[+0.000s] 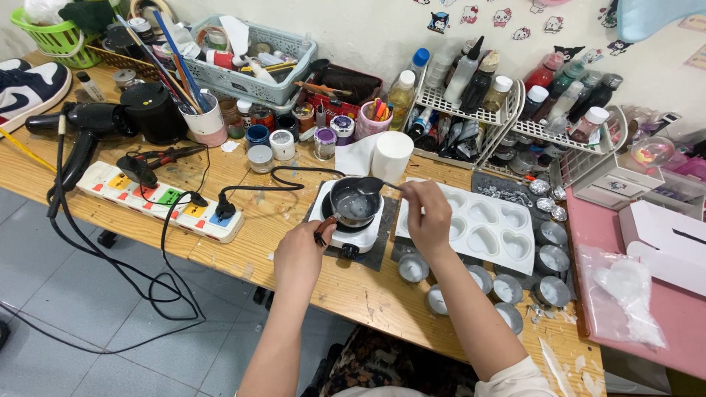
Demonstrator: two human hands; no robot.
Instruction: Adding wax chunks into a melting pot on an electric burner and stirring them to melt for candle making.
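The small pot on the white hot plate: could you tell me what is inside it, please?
The small pot holds pale, partly melted material, with a spoon dipping in. Its bottom is covered.

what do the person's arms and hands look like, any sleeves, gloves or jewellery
Both arms are bare from the lower edge of the picture up to the hands. The left hand and the right hand wear no gloves, and no rings, watch or bracelets show. At the bottom edge a pale cream short sleeve covers the upper right arm. No sleeve shows on the left arm.
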